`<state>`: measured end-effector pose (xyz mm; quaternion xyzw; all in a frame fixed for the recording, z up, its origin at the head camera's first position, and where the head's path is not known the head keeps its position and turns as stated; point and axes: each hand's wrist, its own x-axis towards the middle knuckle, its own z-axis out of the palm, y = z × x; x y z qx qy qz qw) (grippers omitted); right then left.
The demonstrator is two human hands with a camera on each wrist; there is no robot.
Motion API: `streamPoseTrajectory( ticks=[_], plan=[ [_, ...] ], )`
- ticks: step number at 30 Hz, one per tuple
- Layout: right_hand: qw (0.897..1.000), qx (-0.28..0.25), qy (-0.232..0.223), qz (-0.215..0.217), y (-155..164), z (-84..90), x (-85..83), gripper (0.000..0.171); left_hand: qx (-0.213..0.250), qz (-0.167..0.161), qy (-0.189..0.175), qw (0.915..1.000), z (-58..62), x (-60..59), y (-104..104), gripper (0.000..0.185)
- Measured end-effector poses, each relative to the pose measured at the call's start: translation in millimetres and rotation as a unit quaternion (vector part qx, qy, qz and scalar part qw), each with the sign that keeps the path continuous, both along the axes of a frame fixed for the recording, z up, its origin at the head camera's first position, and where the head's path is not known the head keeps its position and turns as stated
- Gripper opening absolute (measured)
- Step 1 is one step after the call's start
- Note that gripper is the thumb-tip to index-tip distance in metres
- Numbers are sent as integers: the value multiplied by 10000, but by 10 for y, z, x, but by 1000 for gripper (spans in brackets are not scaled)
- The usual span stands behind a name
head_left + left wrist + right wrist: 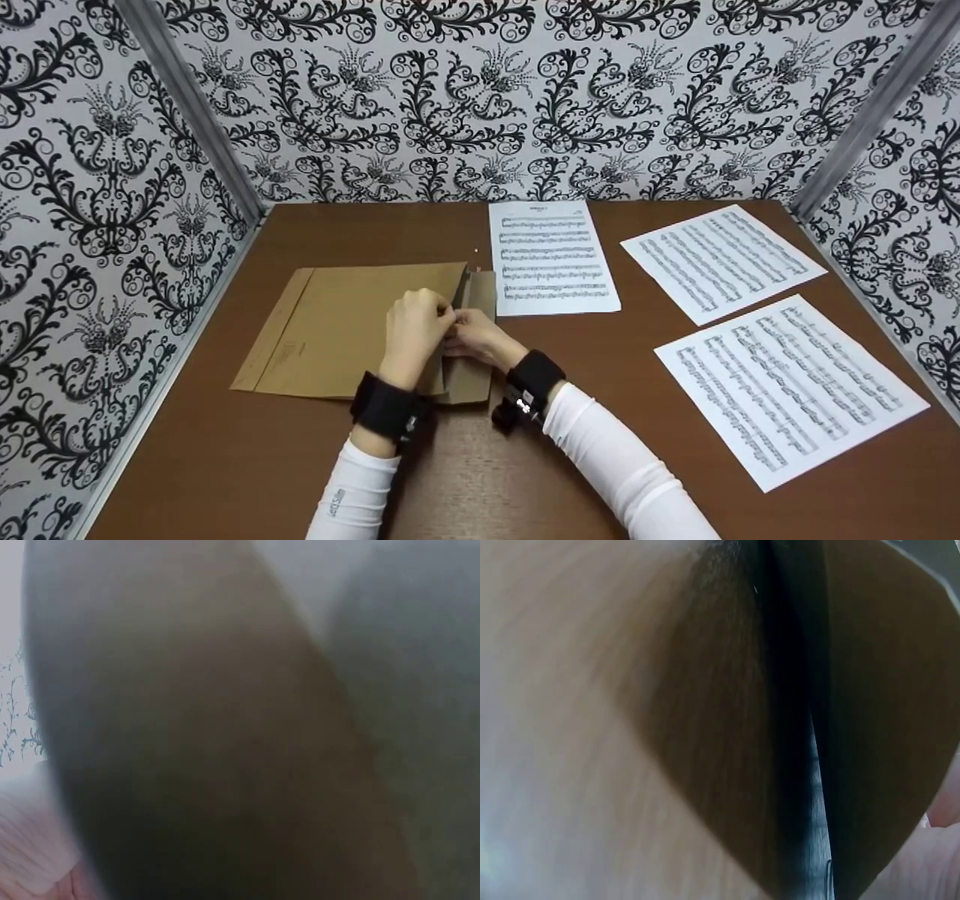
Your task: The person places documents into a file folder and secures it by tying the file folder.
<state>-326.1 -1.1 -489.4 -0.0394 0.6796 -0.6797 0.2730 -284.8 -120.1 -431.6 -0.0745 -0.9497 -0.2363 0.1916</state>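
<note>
A large brown paper envelope lies flat on the table, its flap unfolded at the right end. My left hand bends over the envelope's open edge and pinches it. Close beside it, my right hand has its fingers curled at the same edge and grips it above the flap. The fingertips nearly meet and partly hide each other. In the right wrist view, brown paper stands raised over a dark gap and covers most of the hand. Blurred brown paper fills much of the left wrist view.
A sheet of printed music lies behind the flap. Two more music sheets, a far one and a near one, lie angled on the right of the brown table. Patterned walls stand at the back and sides.
</note>
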Motion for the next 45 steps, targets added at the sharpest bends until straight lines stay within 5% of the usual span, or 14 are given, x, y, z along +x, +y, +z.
streamPoseTrajectory(
  ticks=[29, 35, 45],
  plan=[
    [9990, 153, 276, 301, 331, 136, 50, 39, -5, 196, -33, 9998, -88, -63, -21, 15],
    [9985, 130, 446, 278, 490, 163, 59, 39, -102, 166, -84, 9998, -136, -88, -22, 40],
    [9988, 48, 421, 263, 707, 237, 93, 39, -267, 200, -216, 9992, -226, -120, 21, 43]
  ],
)
